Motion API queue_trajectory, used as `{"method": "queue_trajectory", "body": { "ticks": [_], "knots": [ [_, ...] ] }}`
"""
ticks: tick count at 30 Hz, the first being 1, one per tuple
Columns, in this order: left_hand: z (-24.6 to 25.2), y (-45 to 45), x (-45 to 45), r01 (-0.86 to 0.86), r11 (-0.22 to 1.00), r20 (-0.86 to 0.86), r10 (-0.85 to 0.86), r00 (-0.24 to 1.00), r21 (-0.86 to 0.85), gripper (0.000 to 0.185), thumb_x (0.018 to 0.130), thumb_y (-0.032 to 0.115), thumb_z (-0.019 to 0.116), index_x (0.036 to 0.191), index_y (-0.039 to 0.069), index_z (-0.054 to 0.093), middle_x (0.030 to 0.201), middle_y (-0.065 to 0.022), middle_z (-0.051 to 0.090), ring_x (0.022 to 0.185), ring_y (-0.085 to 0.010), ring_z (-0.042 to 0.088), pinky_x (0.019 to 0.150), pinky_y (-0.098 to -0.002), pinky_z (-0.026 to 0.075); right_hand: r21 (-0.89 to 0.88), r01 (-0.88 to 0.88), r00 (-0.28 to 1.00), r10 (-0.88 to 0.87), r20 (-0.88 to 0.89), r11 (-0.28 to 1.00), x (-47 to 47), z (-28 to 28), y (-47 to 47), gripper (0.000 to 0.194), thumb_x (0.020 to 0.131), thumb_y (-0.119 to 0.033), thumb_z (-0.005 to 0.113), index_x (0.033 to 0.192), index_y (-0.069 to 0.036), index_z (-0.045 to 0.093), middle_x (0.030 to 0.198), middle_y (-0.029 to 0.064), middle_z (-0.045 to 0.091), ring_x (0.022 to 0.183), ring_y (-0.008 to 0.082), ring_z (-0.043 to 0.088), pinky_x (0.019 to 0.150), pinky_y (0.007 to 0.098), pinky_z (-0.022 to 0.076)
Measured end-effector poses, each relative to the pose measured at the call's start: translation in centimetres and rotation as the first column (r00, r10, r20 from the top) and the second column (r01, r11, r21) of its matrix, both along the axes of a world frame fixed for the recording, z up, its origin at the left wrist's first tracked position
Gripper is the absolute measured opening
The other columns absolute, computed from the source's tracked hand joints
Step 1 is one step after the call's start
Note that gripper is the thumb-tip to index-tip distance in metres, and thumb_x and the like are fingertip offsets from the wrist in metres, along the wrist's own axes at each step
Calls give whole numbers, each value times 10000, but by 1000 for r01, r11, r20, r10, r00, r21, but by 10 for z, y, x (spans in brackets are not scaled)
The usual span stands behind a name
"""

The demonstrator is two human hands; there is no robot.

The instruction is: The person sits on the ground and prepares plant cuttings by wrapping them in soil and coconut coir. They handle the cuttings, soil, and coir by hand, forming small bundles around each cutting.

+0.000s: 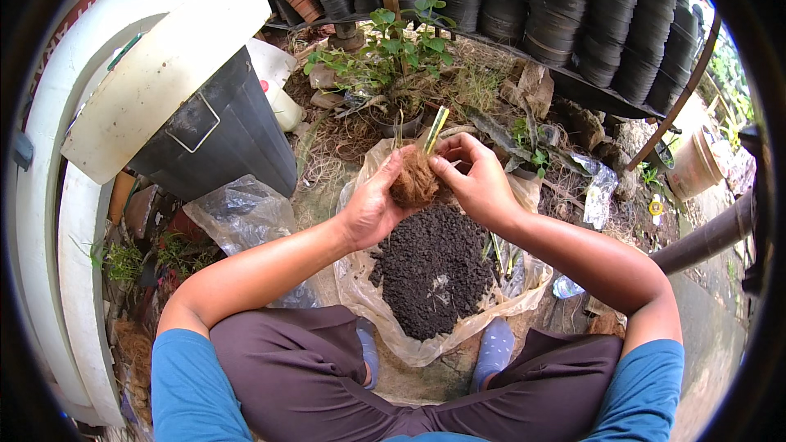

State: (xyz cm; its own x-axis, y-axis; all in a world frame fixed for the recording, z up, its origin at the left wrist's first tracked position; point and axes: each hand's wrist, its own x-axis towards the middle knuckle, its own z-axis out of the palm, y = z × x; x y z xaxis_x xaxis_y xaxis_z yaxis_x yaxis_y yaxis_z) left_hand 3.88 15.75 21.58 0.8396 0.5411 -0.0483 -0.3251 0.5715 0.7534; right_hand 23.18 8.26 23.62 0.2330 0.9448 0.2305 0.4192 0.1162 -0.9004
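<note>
My left hand [377, 209] cups a ball of brown coconut fibre [415, 181] from the left and below. A green and yellow leaf cutting [436, 129] stands up from the top of the ball, leaning slightly right. The fingers of my right hand [476, 178] are at the ball's upper right, with thumb and forefinger close to the base of the cutting. Whether they pinch it cannot be made out. Beneath both hands, a heap of dark soil [433, 270] lies on a spread clear plastic sheet [424, 350]. More thin leaf cuttings [500, 258] lie at its right side.
A dark bin [227, 129] with a pale board on top stands at left, beside a crumpled plastic bag [245, 215]. Leafy plants [399, 43] grow ahead, before stacks of black pots [559, 6]. A plastic bottle [566, 287] lies right; a bucket [694, 166] stands farther off.
</note>
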Motion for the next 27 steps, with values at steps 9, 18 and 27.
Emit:
{"method": "queue_trajectory", "body": {
  "ticks": [9,18,27],
  "knots": [
    [1,-8,4,-127,991,-166,133,977,48,424,1118,333,557,1515,205,478,1391,-41,628,1251,-189,648,1031,-445,577,35,-17,964,7,266,999,3,5,-1,260,987,-253,755,1018,4,775,1025,117,720,876,210,701,784,371,545],
    [-4,11,3,-307,949,-252,281,926,-69,450,1143,420,368,1415,138,589,1359,-78,683,1193,-244,693,1025,-462,578,-42,-63,997,66,51,997,8,-12,-6,821,983,-560,705,1450,78,484,1379,276,594,1243,338,629,1091,439,487],
    [-11,-11,19,-291,944,-264,244,933,-158,486,1112,443,355,1350,104,609,1308,-117,684,1204,-296,679,1001,-520,586,32,-215,949,216,-230,976,-26,-32,-10,874,1071,-572,553,1574,91,285,1460,277,565,1378,333,559,1175,412,412]
  ]
}}
